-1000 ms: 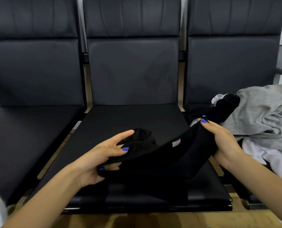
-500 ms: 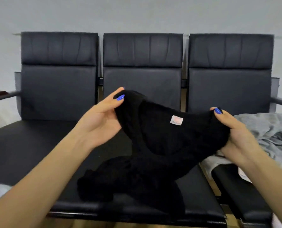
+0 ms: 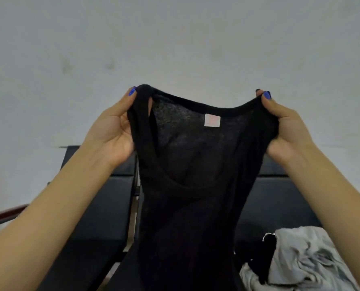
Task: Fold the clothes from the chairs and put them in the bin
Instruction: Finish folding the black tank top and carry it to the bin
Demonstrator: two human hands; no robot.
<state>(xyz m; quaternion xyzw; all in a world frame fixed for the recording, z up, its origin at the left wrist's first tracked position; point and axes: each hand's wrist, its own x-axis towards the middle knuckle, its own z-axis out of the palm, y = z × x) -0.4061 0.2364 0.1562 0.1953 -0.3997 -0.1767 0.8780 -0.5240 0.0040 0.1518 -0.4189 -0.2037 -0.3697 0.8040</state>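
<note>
A thin black tank top (image 3: 192, 185) hangs full length in front of me, held up by its two shoulder straps. A small pale label sits below its back neckline. My left hand (image 3: 114, 131) pinches the left strap, and my right hand (image 3: 284, 127) grips the right strap. Both hands are raised to about the same height, well above the chairs. The garment's lower part drops out of view at the bottom edge. The bin is not in view.
Black padded chairs (image 3: 103, 198) stand in a row behind the garment, against a pale wall. A heap of grey and white clothes (image 3: 300, 259) lies on the right chair. A dark armrest (image 3: 4, 215) shows at the far left.
Both hands lifted the black top from the middle seat up high, and it now hangs stretched out between them. My view tilted upward toward the wall.
</note>
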